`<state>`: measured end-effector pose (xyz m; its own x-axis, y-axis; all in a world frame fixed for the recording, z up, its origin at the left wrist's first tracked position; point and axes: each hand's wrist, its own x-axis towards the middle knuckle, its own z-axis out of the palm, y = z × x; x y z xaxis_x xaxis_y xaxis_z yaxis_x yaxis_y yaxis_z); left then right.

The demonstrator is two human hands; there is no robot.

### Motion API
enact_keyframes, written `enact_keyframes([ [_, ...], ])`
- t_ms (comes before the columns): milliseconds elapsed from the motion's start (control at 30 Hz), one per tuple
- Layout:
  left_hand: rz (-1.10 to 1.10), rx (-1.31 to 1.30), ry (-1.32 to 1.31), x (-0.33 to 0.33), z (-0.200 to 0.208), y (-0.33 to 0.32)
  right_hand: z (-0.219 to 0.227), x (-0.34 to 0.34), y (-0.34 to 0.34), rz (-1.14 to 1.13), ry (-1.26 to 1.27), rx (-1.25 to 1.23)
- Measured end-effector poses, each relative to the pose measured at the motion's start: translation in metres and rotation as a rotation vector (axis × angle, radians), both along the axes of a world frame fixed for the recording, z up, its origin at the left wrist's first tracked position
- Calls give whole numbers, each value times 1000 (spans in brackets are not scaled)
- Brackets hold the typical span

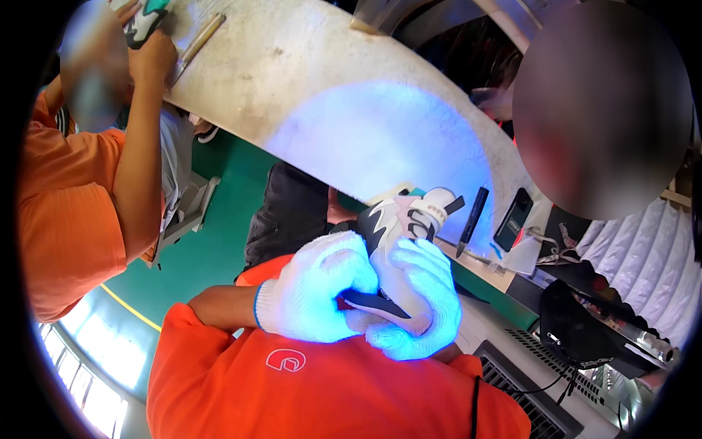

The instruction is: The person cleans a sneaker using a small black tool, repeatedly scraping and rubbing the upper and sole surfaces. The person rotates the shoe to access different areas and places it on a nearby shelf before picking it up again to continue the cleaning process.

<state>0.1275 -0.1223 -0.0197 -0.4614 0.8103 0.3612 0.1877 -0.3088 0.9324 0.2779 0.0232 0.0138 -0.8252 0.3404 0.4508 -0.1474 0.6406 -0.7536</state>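
Observation:
A sports shoe [395, 274] in white, grey, pale pink and black is held close to my chest, its toe toward the table. My left hand [318, 285], in a white knitted glove, is closed on the shoe's left side by the heel end. The right hand [424, 296], gloved the same way, wraps around the other side with its fingers across the upper. A dark edge of the shoe shows between both gloves. Blue light falls on the gloves and shoe, and part of the left fingers is hidden.
On the pale worktable [292, 73] lie a black pen-shaped tool [474, 219] and a dark phone [514, 219]. At left, a co-worker in an orange shirt [77, 212] handles another shoe [145, 20]. A white ribbed duct [643, 252] and a black bag-like thing [574, 329] are at right.

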Motion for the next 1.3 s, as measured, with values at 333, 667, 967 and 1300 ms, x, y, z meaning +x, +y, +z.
enact_keyframes([
  [333, -210, 229, 345, -9, -9, 27, 0, 31, 18, 61, -133, -121],
  [667, -330, 29, 345, 21, 6, 62, -50, 73, 27, 72, 202, -117],
  [967, -388, -155, 168, 30, 13, 62, -45, 84, 24, 92, 255, -202],
  [1300, -409, -120, 266, 32, -1, 71, -15, 94, 22, 31, -5, -184],
])
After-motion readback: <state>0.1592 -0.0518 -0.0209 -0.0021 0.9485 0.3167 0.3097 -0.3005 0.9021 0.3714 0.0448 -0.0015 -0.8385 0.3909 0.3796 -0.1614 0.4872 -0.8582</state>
